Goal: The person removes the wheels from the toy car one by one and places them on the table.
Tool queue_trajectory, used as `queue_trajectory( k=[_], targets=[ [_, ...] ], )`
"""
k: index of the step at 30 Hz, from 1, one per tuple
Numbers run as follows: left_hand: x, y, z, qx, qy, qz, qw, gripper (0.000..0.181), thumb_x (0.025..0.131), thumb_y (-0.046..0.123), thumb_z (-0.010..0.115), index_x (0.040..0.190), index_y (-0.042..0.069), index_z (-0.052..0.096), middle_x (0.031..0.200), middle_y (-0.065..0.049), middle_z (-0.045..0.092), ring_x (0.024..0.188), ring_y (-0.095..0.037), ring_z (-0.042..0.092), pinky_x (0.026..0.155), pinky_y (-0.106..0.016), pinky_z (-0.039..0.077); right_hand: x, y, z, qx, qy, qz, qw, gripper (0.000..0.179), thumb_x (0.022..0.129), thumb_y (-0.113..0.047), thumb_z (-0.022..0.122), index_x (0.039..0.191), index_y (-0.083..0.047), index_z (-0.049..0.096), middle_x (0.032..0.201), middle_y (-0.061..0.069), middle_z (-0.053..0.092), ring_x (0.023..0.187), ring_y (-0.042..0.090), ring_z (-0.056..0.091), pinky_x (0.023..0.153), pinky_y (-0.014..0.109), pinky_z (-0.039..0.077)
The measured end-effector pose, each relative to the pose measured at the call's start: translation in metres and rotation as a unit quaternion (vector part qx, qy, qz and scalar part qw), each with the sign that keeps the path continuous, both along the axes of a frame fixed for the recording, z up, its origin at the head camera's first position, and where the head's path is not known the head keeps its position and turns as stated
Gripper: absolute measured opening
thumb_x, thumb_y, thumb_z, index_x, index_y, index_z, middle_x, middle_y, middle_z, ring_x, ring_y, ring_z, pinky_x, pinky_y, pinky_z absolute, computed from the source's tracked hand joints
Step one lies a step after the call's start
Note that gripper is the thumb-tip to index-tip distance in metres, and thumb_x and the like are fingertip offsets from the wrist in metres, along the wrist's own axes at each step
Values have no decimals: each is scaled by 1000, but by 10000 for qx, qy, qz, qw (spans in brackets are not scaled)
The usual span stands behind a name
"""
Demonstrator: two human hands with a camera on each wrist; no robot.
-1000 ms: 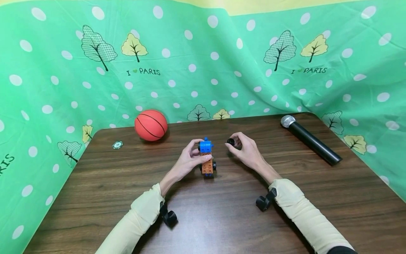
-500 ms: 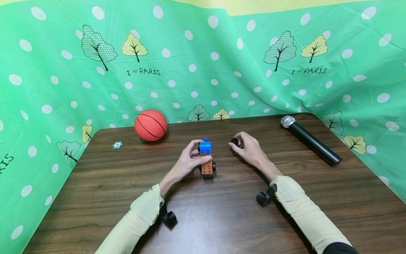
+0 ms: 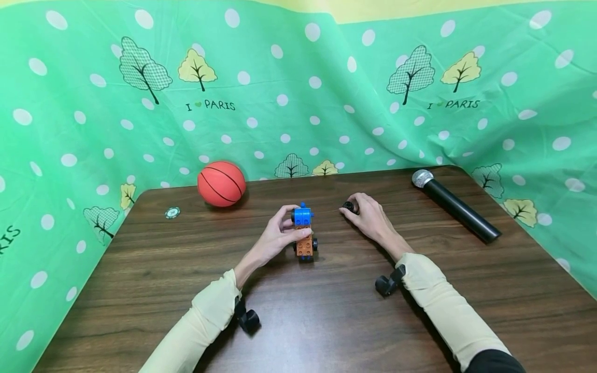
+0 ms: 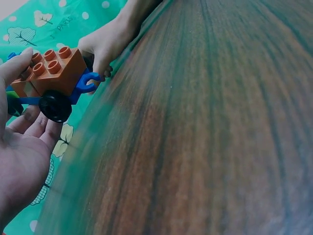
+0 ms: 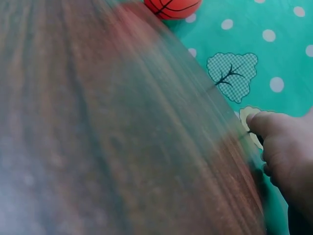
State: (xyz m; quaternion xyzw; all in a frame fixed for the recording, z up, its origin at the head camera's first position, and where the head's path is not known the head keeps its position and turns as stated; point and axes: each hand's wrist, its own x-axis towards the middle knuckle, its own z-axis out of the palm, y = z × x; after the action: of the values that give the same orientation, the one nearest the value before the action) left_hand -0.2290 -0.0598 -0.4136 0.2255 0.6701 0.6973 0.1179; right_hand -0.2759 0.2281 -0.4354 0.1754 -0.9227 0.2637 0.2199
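Observation:
My left hand (image 3: 269, 239) grips a toy block car (image 3: 304, 247) near the middle of the table, with the thumb across its top. The car has an orange studded body, a blue block at its far end and black wheels. A bare blue stub sticks out at the right of the blue block. In the left wrist view, one black wheel (image 4: 55, 106) shows under the orange block (image 4: 61, 68). To the right of the car, my right hand (image 3: 370, 220) pinches a small loose black wheel (image 3: 349, 206) close to the tabletop. The fingers partly cover that wheel.
A red toy basketball (image 3: 221, 184) sits at the back left, with a poker chip (image 3: 172, 213) to its left. A black microphone (image 3: 459, 207) lies at the right. Behind the brown wooden table (image 3: 317, 321) hangs a green dotted cloth (image 3: 298, 93).
My right hand has shifted slightly to the right with the small black wheel, away from the car. The left hand and the toy car have stayed in place.

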Motion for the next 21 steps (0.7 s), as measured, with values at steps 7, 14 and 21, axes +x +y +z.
queue_trajectory(
  k=[7, 14, 21],
  targets=[
    [1, 1, 1, -11, -25, 35, 10000, 55, 95, 6, 72, 142, 7, 45, 116, -19, 70, 101, -24, 70, 91, -38, 56, -2, 2, 2, 226, -177, -120, 9995, 34, 95, -26, 78, 109, 3, 67, 85, 13, 59, 79, 30, 55, 70, 47, 47],
    [1, 1, 1, -3, -34, 12, 10000, 55, 95, 7, 73, 143, 7, 44, 116, -19, 70, 101, -23, 70, 91, -38, 56, -3, 3, 2, 305, -374, -231, 9986, 36, 96, -27, 77, 112, 5, 67, 86, 13, 58, 83, 33, 55, 73, 48, 47],
    [1, 0, 0, -26, -28, 27, 10000, 55, 95, 7, 72, 143, 8, 44, 117, -19, 69, 103, -23, 70, 91, -38, 56, -4, 3, 2, 337, -636, -269, 9970, 36, 98, -28, 75, 114, 4, 67, 94, 16, 59, 91, 36, 55, 77, 49, 48]
  ],
)
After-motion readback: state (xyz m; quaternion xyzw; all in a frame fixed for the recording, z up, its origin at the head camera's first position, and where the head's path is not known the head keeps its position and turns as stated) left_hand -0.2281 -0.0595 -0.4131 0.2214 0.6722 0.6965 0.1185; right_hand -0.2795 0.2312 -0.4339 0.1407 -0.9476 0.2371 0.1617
